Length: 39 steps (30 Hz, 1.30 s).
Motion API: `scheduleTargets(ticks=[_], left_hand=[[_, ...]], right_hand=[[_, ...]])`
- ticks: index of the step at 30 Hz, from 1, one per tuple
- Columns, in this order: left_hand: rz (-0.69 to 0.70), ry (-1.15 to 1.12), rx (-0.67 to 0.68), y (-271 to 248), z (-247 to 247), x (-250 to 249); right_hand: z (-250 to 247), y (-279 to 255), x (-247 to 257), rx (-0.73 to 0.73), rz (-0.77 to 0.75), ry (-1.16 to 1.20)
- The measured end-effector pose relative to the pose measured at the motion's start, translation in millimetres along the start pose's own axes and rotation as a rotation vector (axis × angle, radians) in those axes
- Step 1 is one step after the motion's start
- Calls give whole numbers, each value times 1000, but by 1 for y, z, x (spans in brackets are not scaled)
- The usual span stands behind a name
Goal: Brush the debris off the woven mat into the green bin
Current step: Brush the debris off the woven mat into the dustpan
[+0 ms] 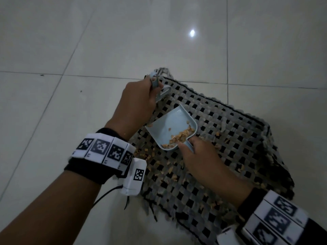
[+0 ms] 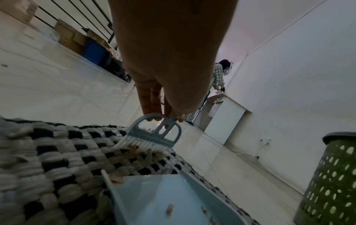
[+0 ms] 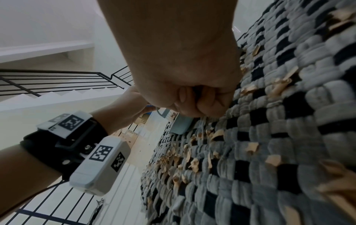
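A grey and black woven mat (image 1: 230,138) lies on the tiled floor, strewn with tan debris (image 1: 159,163). My left hand (image 1: 139,101) grips a small pale blue brush (image 2: 154,134) at the mat's far left corner, its white bristles touching the weave beside a few scraps. My right hand (image 1: 200,156) grips the handle of a pale blue dustpan (image 1: 173,128) resting on the mat, its mouth facing the brush. A pile of scraps (image 1: 180,137) sits at the pan's back. The green perforated bin (image 2: 331,182) shows only in the left wrist view, at the right.
Pale floor tiles (image 1: 88,50) surround the mat. In the left wrist view cardboard boxes (image 2: 71,35) and a blue crate (image 2: 94,50) stand by a railing, and a person (image 2: 218,76) leans at a white counter (image 2: 225,120). A stair railing (image 3: 57,82) shows in the right wrist view.
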<state>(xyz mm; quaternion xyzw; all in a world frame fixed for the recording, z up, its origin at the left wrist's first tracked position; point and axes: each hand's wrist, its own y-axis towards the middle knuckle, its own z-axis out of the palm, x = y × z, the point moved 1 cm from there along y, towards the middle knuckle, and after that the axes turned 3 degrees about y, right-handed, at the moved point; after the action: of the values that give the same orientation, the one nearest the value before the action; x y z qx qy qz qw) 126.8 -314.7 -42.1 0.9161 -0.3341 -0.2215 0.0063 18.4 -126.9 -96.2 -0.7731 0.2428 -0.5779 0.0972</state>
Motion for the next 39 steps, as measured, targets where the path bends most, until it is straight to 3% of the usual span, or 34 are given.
scheduleTargets(ticks=[3, 8, 15, 23, 25, 30, 34, 36, 39], left_hand=[[-13, 2, 16, -7, -9, -2], [-120, -112, -150, -9, -18, 5], [-63, -32, 18, -17, -9, -4], [-205, -111, -255, -3, -26, 7], [-202, -98, -230, 5, -20, 3], [-106, -7, -1, 0, -5, -11], [-139, -58, 113, -11, -17, -10], [-159, -101, 74, -15, -20, -8], [-170, -131, -93, -16, -17, -9]], right_hand=[[1, -1, 0, -3, -9, -11], [-1, -5, -1, 12, -13, 5], [-3, -8, 0, 20, 7, -15], [-2, -17, -4, 36, 36, -27], [-3, -18, -3, 40, 34, -20], [-3, -18, -2, 60, 40, -4], [-3, -17, -4, 56, 27, -6], [-4, -17, -4, 55, 25, -7], [-4, -18, -5, 50, 29, -17]])
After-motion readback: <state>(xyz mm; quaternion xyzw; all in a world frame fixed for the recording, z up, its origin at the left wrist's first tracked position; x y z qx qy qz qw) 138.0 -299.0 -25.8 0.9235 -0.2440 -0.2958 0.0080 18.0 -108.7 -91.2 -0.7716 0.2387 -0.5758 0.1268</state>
